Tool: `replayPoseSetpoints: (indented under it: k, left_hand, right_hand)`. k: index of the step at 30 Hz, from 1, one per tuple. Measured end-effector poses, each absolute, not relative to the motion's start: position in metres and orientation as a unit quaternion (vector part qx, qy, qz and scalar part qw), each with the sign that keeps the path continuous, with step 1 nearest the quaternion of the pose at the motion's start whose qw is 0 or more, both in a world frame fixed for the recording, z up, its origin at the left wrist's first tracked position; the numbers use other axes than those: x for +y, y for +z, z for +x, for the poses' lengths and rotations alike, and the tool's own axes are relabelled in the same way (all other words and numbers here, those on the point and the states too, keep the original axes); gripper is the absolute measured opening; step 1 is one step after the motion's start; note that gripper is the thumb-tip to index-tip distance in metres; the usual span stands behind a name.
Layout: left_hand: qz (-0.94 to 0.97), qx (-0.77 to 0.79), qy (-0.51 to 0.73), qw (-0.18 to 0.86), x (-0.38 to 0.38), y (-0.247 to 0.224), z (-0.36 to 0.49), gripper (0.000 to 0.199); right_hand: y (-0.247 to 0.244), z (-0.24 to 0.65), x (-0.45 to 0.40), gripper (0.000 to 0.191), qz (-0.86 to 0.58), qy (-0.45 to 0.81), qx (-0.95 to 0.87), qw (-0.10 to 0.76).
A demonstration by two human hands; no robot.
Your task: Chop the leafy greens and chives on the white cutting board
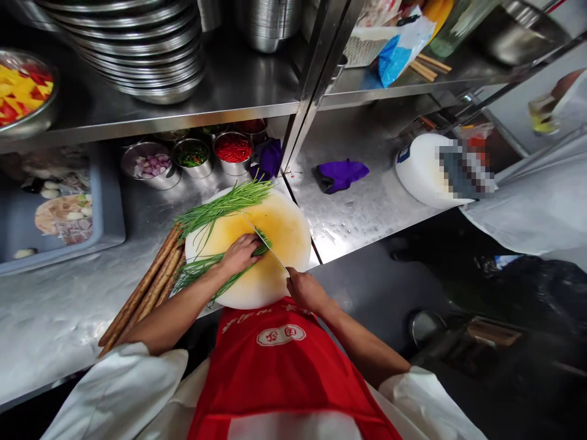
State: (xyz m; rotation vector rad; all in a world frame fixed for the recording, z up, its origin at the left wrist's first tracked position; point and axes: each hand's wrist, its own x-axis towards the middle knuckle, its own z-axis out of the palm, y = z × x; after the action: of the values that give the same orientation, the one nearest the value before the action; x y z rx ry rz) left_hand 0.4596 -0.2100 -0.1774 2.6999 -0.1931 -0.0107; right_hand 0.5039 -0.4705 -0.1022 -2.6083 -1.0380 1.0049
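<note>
On the round white cutting board (287,229), its middle stained yellow, my left hand (241,252) presses down on a bundle of green chives (197,269). The fingers are curled over the stalks close to the blade. My right hand (306,289) grips the handle of a knife (270,247), whose blade points away to the upper left and meets the chives beside my left fingertips. A second, larger pile of chives (224,205) lies along the far side of the board. Long brown roots or yams (142,287) lean against the board's left edge.
Metal cups of chopped shallots (153,165), green chillies (192,156) and red chillies (233,148) stand behind the board. A grey bin (107,201) is at left. A purple cloth (343,174) lies right. Overhead runs a steel shelf (238,113) with stacked bowls. Another person's white sleeve (527,189) shows at right.
</note>
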Motion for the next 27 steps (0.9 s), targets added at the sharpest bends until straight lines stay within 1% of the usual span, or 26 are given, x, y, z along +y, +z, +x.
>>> replayPoseSetpoints:
  k: [5, 8, 11, 15, 22, 24, 27]
  left_hand:
    - [0.963, -0.078, 0.012, 0.259, -0.201, -0.171, 0.453, 0.031]
    - [0.962, -0.081, 0.025, 0.258, -0.197, -0.172, 0.450, 0.025]
    - [0.964, -0.090, 0.021, 0.250, -0.196, -0.176, 0.450, 0.023]
    - [0.964, -0.086, 0.020, 0.251, -0.197, -0.180, 0.453, 0.025]
    - [0.955, -0.075, 0.024, 0.286, -0.196, -0.187, 0.455, 0.023]
    - [0.954, -0.071, 0.023, 0.289, -0.196, -0.189, 0.455, 0.022]
    - [0.957, -0.074, 0.021, 0.281, -0.198, -0.189, 0.455, 0.023]
  right_hand:
    - [-0.098, 0.506, -0.480, 0.027, -0.877, 0.312, -0.344, 0.119]
    - [-0.086, 0.499, -0.490, 0.026, -0.871, 0.308, -0.353, 0.145]
    - [-0.077, 0.491, -0.495, 0.026, -0.863, 0.324, -0.357, 0.153]
    - [-0.073, 0.486, -0.491, 0.025, -0.862, 0.343, -0.346, 0.138]
    - [-0.056, 0.494, -0.488, 0.025, -0.861, 0.363, -0.343, 0.094]
    - [-0.058, 0.497, -0.485, 0.025, -0.859, 0.367, -0.347, 0.079]
    - [-0.077, 0.499, -0.474, 0.026, -0.864, 0.369, -0.335, 0.069]
